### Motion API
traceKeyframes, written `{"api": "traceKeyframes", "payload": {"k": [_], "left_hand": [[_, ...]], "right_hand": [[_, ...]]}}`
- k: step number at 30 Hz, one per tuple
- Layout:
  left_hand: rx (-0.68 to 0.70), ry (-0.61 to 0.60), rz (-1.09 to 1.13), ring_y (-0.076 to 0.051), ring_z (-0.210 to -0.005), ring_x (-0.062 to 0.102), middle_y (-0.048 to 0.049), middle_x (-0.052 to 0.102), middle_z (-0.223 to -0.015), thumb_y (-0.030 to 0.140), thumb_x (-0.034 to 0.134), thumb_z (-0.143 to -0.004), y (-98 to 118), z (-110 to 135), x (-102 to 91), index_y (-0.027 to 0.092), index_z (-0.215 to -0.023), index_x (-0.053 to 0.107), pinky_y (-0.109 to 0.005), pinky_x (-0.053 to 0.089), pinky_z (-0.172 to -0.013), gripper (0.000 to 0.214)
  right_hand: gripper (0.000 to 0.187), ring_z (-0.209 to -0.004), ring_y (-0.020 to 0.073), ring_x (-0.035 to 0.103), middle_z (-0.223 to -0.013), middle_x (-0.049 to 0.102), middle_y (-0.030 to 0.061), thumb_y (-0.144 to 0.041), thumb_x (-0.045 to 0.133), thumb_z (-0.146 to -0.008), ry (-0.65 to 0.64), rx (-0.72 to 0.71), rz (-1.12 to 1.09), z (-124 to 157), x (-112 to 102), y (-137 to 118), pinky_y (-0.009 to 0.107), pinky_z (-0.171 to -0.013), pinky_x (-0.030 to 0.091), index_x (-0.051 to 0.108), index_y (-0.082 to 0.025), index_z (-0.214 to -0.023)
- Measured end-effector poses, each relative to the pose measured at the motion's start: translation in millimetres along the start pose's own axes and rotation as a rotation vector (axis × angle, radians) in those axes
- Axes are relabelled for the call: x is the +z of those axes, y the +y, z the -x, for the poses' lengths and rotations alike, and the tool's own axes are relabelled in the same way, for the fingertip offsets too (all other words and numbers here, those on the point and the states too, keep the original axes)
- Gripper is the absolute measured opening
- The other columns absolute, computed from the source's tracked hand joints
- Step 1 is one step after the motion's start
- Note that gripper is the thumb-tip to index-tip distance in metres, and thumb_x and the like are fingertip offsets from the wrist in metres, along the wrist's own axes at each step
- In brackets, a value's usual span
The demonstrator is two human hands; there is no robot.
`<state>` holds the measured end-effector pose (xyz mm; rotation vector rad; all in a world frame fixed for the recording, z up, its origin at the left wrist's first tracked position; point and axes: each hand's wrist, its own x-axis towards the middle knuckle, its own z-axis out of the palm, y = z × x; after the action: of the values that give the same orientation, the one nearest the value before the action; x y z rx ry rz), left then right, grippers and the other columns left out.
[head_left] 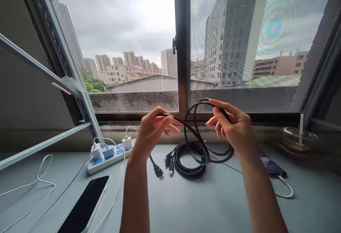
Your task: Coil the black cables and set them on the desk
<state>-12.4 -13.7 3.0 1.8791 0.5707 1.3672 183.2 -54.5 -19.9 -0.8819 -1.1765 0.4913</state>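
Note:
Between my two raised hands a black HDMI cable (189, 127) hangs in loose loops above the desk. My left hand (157, 128) pinches one stretch of it, and the cable's plug (158, 171) dangles below that wrist. The gathered loops are gripped between thumb and fingers of my right hand (231, 121). Beneath them, a second black cable (189, 174) lies coiled on the desk, its plugs (169, 162) at the coil's left side. The hanging loops partly cover this coil.
A white power strip (112, 160) with chargers stands at the left rear. One phone (85, 204) lies front left; another phone (273, 165), with a white cable, lies right. A lidded plastic cup (295, 142) with a straw stands far right. The window (182, 65) is behind the desk.

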Motion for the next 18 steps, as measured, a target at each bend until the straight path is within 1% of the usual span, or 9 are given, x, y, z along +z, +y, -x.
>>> {"api": "traceKeyframes", "payload": {"k": [1,3,5,7,9,11,13,15,18], "left_hand": [[0.007,0.045,0.017,-0.016,-0.048,0.066,-0.0037,0.072,-0.065,0.046,0.066,-0.077,-1.3,-0.7,1.7,0.019,-0.071,0.047,-0.02,0.039,-0.04,0.033],[0.027,0.149,0.07,-0.014,-0.036,0.059,-0.0001,0.066,-0.052,0.047,0.066,-0.076,-4.2,-2.0,7.8,0.019,-0.073,0.049,-0.019,0.033,-0.035,0.033],[0.034,0.258,0.13,-0.012,-0.03,0.054,0.0028,0.06,-0.043,0.049,0.066,-0.076,-7.6,-3.6,16.8,0.02,-0.074,0.051,-0.019,0.029,-0.032,0.033],[0.029,0.343,0.17,-0.01,-0.027,0.05,0.0047,0.055,-0.038,0.048,0.067,-0.074,-11.5,-5.7,27.0,0.019,-0.074,0.053,-0.018,0.026,-0.031,0.032],[0.017,0.401,0.187,-0.009,-0.026,0.047,0.0062,0.052,-0.035,0.047,0.069,-0.073,-15.7,-8.0,35.6,0.02,-0.074,0.054,-0.018,0.025,-0.03,0.031],[-0.005,0.439,0.194,-0.008,-0.024,0.044,0.0074,0.049,-0.033,0.048,0.069,-0.072,-19.1,-9.7,40.5,0.02,-0.074,0.054,-0.019,0.023,-0.03,0.032],[-0.037,0.451,0.192,-0.008,-0.023,0.041,0.0082,0.048,-0.033,0.051,0.069,-0.071,-20.9,-10.5,40.4,0.02,-0.074,0.053,-0.019,0.021,-0.029,0.035],[-0.093,0.406,0.167,-0.008,-0.023,0.041,0.008,0.049,-0.034,0.053,0.069,-0.07,-20.3,-10.1,35.3,0.02,-0.075,0.052,-0.02,0.021,-0.029,0.037],[-0.226,0.207,0.088,-0.008,-0.025,0.043,0.0062,0.051,-0.037,0.053,0.068,-0.072,-16.0,-7.8,21.5,0.02,-0.078,0.054,-0.02,0.022,-0.03,0.036]], "right_hand": [[0.033,-0.033,0.0037,0.04,-0.064,0.068,0.0011,-0.039,0.061,-0.083,0.019,-0.027,-0.017,0.3,0.6,-0.8,0.017,-0.031,0.028,0.067,-0.02,-0.11],[0.033,-0.031,0.0024,0.036,-0.069,0.069,0.0025,-0.043,0.063,-0.082,0.014,-0.073,-0.047,1.9,2.2,-2.4,0.018,-0.03,0.026,0.068,-0.02,-0.105],[0.036,-0.033,0.0022,0.036,-0.071,0.07,0.0023,-0.044,0.067,-0.077,-0.047,-0.112,-0.052,5.0,4.0,-4.2,0.018,-0.03,0.027,0.068,-0.021,-0.104],[0.042,-0.039,0.0035,0.042,-0.073,0.07,0.0018,-0.043,0.073,-0.072,-0.15,-0.141,-0.015,9.0,6.0,-6.4,0.017,-0.034,0.032,0.068,-0.022,-0.108],[0.05,-0.045,0.0057,0.049,-0.075,0.071,0.0013,-0.04,0.076,-0.068,-0.231,-0.154,0.054,13.0,7.6,-8.5,0.017,-0.038,0.037,0.065,-0.023,-0.114],[0.051,-0.049,0.0074,0.053,-0.077,0.071,0.0008,-0.037,0.074,-0.071,-0.245,-0.169,0.152,15.3,8.3,-9.6,0.018,-0.041,0.04,0.063,-0.023,-0.119],[0.045,-0.055,0.0101,0.058,-0.074,0.072,0.0005,-0.035,0.069,-0.077,-0.196,-0.206,0.277,14.9,7.0,-9.1,0.019,-0.044,0.042,0.063,-0.024,-0.12],[0.038,-0.062,0.0131,0.063,-0.071,0.072,0.0008,-0.035,0.063,-0.082,-0.127,-0.251,0.398,12.1,3.1,-6.9,0.02,-0.046,0.042,0.064,-0.024,-0.118],[0.036,-0.067,0.0146,0.065,-0.073,0.073,0.0013,-0.036,0.063,-0.082,-0.037,-0.295,0.503,6.8,-6.3,-3.1,0.021,-0.047,0.042,0.066,-0.025,-0.117]]}}
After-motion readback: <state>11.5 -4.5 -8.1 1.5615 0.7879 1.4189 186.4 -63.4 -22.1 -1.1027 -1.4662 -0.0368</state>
